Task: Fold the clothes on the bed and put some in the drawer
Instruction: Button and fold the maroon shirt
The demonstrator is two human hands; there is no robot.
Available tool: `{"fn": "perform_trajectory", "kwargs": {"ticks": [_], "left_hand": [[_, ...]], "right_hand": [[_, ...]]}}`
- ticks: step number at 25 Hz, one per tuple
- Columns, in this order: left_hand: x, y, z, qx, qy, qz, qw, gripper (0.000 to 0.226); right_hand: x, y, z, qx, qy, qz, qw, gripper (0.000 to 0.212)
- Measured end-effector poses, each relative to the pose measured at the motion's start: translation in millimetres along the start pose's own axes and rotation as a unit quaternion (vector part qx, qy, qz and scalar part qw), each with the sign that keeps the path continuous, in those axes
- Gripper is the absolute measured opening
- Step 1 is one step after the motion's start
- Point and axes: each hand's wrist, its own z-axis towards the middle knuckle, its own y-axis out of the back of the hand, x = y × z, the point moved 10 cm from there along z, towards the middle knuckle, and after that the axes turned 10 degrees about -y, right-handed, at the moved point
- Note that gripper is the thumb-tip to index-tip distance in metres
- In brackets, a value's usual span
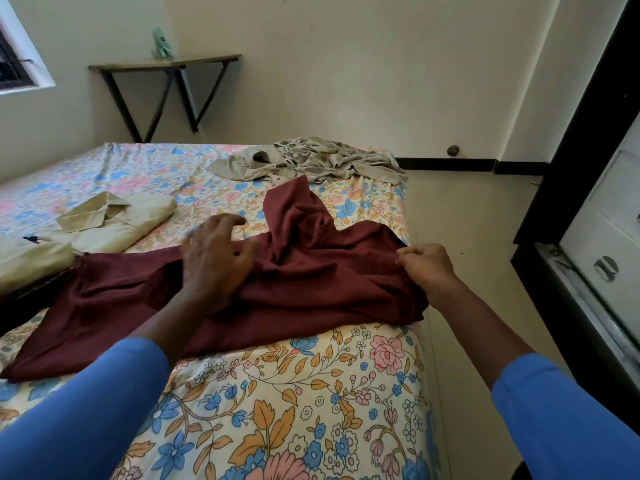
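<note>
- Across the lower and left part of the view runs a bed [311,393] covered by a floral sheet in blue, pink and orange on cream; its right edge meets a pale floor [460,220].
- Far wall: cream plaster with a dark skirting strip. A wall-mounted bench [166,62] on black angled brackets carries one small green object [162,43]. A window [14,57] shows at the upper left corner.
- Right side: a dark-framed unit with white drawers [602,237] stands beside the bed, and one metal pull handle [604,268] is visible.
- Maroon garment [311,271]: spread crosswise over the near half of the bed. It is creased, with one part pointing toward the far end and another trailing off to the lower left.
- Folded beige shirt [131,220]: lying collar up on the sheet, just beyond the maroon garment on the left side.
- Crumpled grey clothes [311,157]: an unfolded heap at the far end of the bed, well apart from both hands.
- Left hand [214,251]: palm down on the maroon garment near its middle, fingers spread and loosely bent, not closed round the cloth. The fingertips are blurred.
- Right hand [426,265]: curled into a fist at the garment's right edge, near the bed's side, pinching the cloth.
- Both forearms reach in from the bottom of the view, each in a blue sleeve [86,410].
</note>
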Motion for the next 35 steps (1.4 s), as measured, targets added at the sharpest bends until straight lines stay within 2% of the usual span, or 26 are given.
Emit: {"fn": "perform_trajectory", "kwargs": {"ticks": [1, 3, 4, 5, 7, 8, 11, 13, 14, 16, 17, 18, 20, 21, 22, 24, 25, 26, 28, 29, 30, 31, 33, 34, 35], "left_hand": [[-14, -24, 6, 0.083, -0.035, -0.039, 0.995, 0.055], [-36, -72, 2, 0.297, -0.074, -0.01, 0.952, 0.065], [-41, -85, -3, 0.358, -0.094, 0.027, 0.929, 0.059], [-43, -90, -1, 0.373, -0.111, 0.041, 0.92, 0.044], [-39, -81, 17, 0.312, -0.093, -0.024, 0.945, 0.011], [-35, -70, 27, 0.262, -0.068, -0.065, 0.96, 0.012], [-15, -34, 51, 0.087, -0.002, -0.066, 0.994, 0.023], [-3, -22, 59, 0.025, 0.05, -0.03, 0.998, 0.022], [1, -22, 64, 0.02, 0.072, -0.023, 0.997, 0.022], [5, -26, 77, 0.023, 0.099, -0.02, 0.995, 0.028], [6, -29, 85, 0.027, 0.104, -0.012, 0.994, 0.032], [7, -34, 94, 0.034, 0.099, 0.003, 0.994, 0.034], [9, -50, 107, 0.056, 0.076, 0.009, 0.995, 0.037], [10, -62, 112, 0.072, 0.067, -0.022, 0.995, 0.037], [9, -70, 116, 0.083, 0.054, -0.069, 0.993, 0.038], [-4, -68, 122, 0.077, 0.001, -0.132, 0.988, 0.037], [-16, -58, 123, 0.077, -0.042, -0.138, 0.987, 0.036], [-31, -46, 119, 0.085, -0.104, -0.12, 0.984, 0.033], [-73, -25, 90, 0.106, -0.279, -0.051, 0.953, 0.026], [-93, -20, 64, 0.115, -0.364, -0.036, 0.924, 0.022], [-107, -20, 33, 0.128, -0.432, -0.034, 0.892, 0.019], [-116, -23, -1, 0.144, -0.492, -0.036, 0.858, 0.017], [-122, -38, -57, 0.146, -0.575, 0.007, 0.805, 0.021], [-118, -48, -69, 0.132, -0.57, 0.057, 0.809, 0.03], [-108, -56, -67, 0.122, -0.526, 0.104, 0.835, 0.046]], "right_hand": [[1, -1, 3, -0.016, 0.009, -0.025, 1.0, 0.014], [7, -18, 2, 0.048, 0.034, -0.074, 0.996, 0.018], [9, -31, -2, 0.107, 0.057, -0.126, 0.985, 0.026], [10, -43, -7, 0.156, 0.093, -0.193, 0.964, 0.031], [18, -56, -16, 0.165, 0.187, -0.303, 0.92, 0.022], [27, -52, -15, 0.122, 0.222, -0.31, 0.917, 0.017], [55, -19, -7, -0.086, 0.237, -0.216, 0.943, 0.024], [58, -3, -3, -0.152, 0.177, -0.118, 0.965, 0.037], [59, -3, 0, -0.142, 0.156, -0.085, 0.974, 0.042], [66, -22, -7, -0.056, 0.174, -0.099, 0.978, 0.041], [71, -35, -16, -0.018, 0.216, -0.151, 0.964, 0.035], [74, -47, -25, -0.002, 0.264, -0.236, 0.935, 0.032], [68, -61, -23, -0.014, 0.303, -0.387, 0.87, 0.054], [62, -60, -12, -0.024, 0.285, -0.398, 0.871, 0.057], [58, -52, -1, -0.034, 0.254, -0.362, 0.896, 0.048], [52, -32, 18, -0.069, 0.193, -0.243, 0.948, 0.023], [52, -28, 22, -0.087, 0.18, -0.218, 0.955, 0.019], [54, -29, 24, -0.094, 0.177, -0.226, 0.953, 0.024], [58, -50, 21, -0.043, 0.225, -0.305, 0.924, 0.056], [60, -63, 15, -0.007, 0.263, -0.346, 0.901, 0.072], [62, -71, 7, 0.013, 0.299, -0.374, 0.878, 0.08], [66, -76, -1, 0.015, 0.337, -0.393, 0.855, 0.073], [74, -74, -11, -0.036, 0.4, -0.41, 0.819, 0.032], [76, -70, -15, -0.058, 0.411, -0.404, 0.815, 0.022], [76, -68, -19, -0.063, 0.418, -0.401, 0.813, 0.023]]}}
